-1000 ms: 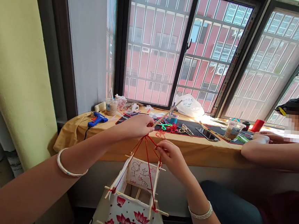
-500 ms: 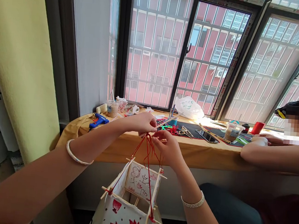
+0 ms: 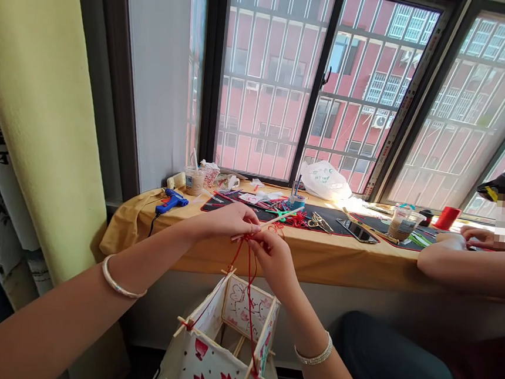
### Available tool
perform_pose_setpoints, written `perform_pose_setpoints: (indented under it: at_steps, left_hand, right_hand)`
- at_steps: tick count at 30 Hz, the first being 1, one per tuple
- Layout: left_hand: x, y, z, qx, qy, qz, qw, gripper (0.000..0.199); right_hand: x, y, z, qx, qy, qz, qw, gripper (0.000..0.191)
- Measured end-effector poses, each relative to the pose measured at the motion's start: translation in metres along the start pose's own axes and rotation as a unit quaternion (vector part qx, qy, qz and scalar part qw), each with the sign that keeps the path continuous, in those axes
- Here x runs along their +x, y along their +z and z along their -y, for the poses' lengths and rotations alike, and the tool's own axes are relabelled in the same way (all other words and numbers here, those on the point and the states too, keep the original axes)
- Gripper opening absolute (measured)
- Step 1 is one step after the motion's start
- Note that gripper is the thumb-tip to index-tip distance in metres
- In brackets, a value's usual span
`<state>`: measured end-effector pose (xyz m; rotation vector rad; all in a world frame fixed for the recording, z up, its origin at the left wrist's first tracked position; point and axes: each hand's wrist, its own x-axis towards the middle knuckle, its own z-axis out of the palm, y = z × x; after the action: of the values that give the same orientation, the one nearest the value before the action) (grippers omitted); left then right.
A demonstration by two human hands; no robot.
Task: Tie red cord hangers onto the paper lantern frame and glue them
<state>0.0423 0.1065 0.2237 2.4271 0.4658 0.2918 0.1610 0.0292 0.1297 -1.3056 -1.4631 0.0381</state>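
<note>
While the left hand (image 3: 225, 221) and right hand (image 3: 273, 261) pinch red cord (image 3: 248, 277), a plastic cup (image 3: 403, 215) (brown drink (image 3: 401, 231) inside) sits beyond.

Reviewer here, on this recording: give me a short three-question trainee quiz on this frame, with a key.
1. Which wrist wears the plain silver bangle: left or right?
2. True or false: the blue hot glue gun lies on the mustard-yellow cloth.
3. What runs up from the white paper lantern with a wooden-stick frame to the hands?

Key: 1. The left hand. 2. True. 3. Thin red cords.
</note>
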Motion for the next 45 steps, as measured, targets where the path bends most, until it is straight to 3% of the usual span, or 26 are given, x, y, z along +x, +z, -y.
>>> perform_pose_setpoints:
  at_steps: [3, 8, 13, 16, 21, 28, 35, 40, 45]
  left_hand:
    - [-0.006, 0.002, 0.005, -0.025, 0.010, -0.007, 1.000, 0.023]
    - [-0.012, 0.017, 0.024, -0.104, 0.072, -0.030, 0.992, 0.031]
    - [-0.016, 0.036, 0.041, -0.042, 0.167, -0.166, 0.971, 0.023]
    - [-0.019, 0.042, 0.047, -0.020, 0.188, -0.186, 0.964, 0.022]
    - [-0.025, 0.048, 0.047, -0.031, 0.201, -0.201, 0.958, 0.024]
    - [-0.032, 0.057, 0.045, -0.003, 0.252, -0.229, 0.940, 0.019]
    - [-0.039, 0.069, 0.047, 0.035, 0.346, -0.314, 0.884, 0.020]
    - [-0.039, 0.069, 0.051, 0.056, 0.373, -0.325, 0.867, 0.024]
    - [-0.040, 0.062, 0.055, 0.079, 0.410, -0.272, 0.867, 0.030]
  right_hand:
    - [-0.003, -0.005, 0.006, -0.064, -0.058, -0.015, 0.996, 0.011]
    - [-0.003, -0.008, 0.006, -0.057, -0.045, 0.003, 0.997, 0.014]
    - [-0.003, -0.011, 0.000, -0.042, -0.099, 0.009, 0.994, 0.014]
    - [-0.003, -0.014, 0.000, -0.042, -0.129, 0.014, 0.991, 0.014]
    - [-0.005, -0.021, 0.004, -0.046, -0.141, 0.017, 0.989, 0.014]
    - [-0.010, -0.039, 0.011, -0.050, -0.178, 0.084, 0.979, 0.018]
    - [-0.016, -0.040, 0.012, -0.011, -0.186, 0.113, 0.976, 0.015]
    - [-0.016, -0.031, 0.002, 0.064, -0.205, 0.094, 0.972, 0.011]
    - [-0.011, -0.029, 0.000, 0.085, -0.241, 0.093, 0.962, 0.011]
